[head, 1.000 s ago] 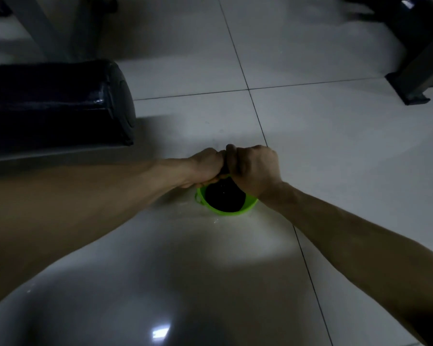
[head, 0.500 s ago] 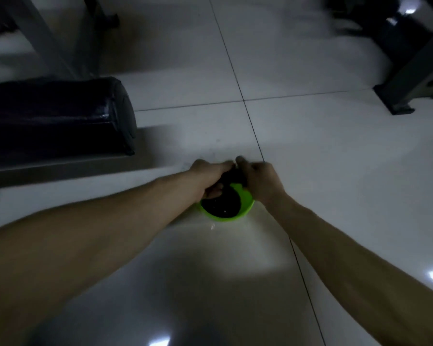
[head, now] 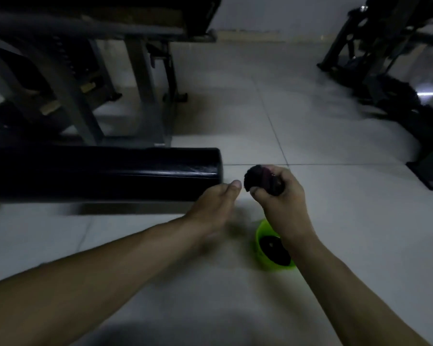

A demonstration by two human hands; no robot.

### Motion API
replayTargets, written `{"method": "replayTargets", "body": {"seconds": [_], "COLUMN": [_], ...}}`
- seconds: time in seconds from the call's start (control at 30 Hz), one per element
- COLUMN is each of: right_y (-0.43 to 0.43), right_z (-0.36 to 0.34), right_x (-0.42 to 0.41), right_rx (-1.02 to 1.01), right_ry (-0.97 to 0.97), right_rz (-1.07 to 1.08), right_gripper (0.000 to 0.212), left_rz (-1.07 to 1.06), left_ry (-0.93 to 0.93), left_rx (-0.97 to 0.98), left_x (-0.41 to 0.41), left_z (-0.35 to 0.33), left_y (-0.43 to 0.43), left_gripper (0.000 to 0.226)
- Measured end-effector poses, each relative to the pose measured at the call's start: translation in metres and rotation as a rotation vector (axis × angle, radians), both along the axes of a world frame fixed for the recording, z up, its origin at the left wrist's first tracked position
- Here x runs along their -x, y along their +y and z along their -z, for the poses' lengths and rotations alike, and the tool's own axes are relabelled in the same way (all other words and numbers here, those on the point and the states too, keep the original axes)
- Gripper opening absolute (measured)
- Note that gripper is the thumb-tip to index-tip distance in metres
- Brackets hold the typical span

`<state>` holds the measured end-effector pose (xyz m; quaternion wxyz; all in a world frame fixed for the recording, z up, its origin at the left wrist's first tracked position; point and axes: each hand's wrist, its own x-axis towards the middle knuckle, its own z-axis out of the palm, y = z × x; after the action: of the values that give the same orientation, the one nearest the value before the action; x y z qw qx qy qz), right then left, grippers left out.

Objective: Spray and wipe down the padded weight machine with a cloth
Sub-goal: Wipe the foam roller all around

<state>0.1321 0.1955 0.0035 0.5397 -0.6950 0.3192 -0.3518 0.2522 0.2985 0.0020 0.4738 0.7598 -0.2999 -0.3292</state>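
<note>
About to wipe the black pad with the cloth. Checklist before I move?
1. Cloth gripped in right hand: ok, balled in the fingers.
2. Left hand free: ok, open, holds nothing.
3. Black pad in reach: ok, its end is right by the left hand.
4. Green bowl clear of the path: ok, on the floor under the right wrist.
5. Cloth damp enough: cannot tell, too dark.

The roller pad was glossy black; the balled cloth looked dark maroon; the bowl was neon green; the floor tiles were plain pale grey.
</note>
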Motion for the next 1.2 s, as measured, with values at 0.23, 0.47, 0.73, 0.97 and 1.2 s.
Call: {"method": "replayTargets", "body": {"seconds": [0.23,0.47,0.73,0.97,1.2], "right_y": [0.053,0.076,0.164,0.269,0.278], "right_z": [0.0,0.037,0.026,0.018,0.005], "right_x": [-0.107,-0.156,-0.272,-0.382,-0.397], "right_rx": [0.959,1.313,1.428,1.434,1.464], "right_ry": [0.228,0.258,0.167,0.089,0.095], "right_rz": [-0.313,-0.329,-0.499,-0.6,-0.656], "right_gripper": [0.053,0.051,0.039,0.04,0.033], "left_rz": [-0.258,-0.724,-0.846,-0.65,-0.808], "left_ry": [-0.34,-0.756,-0.054,-0.091,-0.15], "left_rx": [-0.074,-0.037,0.151,0.418,0.423], "left_x": [-0.108,-0.209,-0.288,-0.298,-0.31], "left_z": [-0.011,0.007,0.054,0.072,0.06], "left_y": [0.136,0.257,0.311,0.33,0.311], "left_gripper": [0.017,0.059,0.056,0.042,0.031]}}
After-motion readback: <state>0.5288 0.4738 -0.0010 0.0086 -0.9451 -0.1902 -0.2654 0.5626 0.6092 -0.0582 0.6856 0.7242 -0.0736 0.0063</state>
